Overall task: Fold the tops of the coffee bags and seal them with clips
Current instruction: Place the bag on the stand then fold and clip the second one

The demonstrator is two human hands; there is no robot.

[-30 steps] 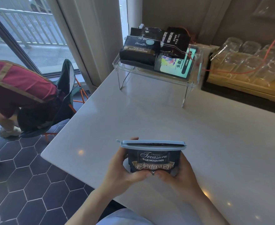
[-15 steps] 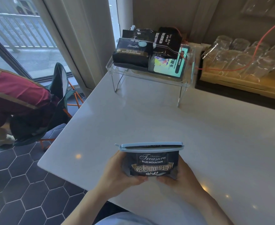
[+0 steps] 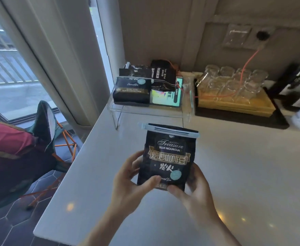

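I'm holding a coffee bag upright above the table, both hands curled round its lower end: left hand w/ thumb on the front bottom corner, right hand gripping the other bottom corner. The bag's top looks folded over, and a pale blue clip sits clamped across it, edge to edge, so this one reads as done. Further back, on the clear rack, there are more dark coffee bags. The front one seems folded and prob. clipped, but it's too blurred to be sure about the rest. My guess: task is well along, maybe near the end. What's left is parking this bag w/ the others and checking that none are unsealed.
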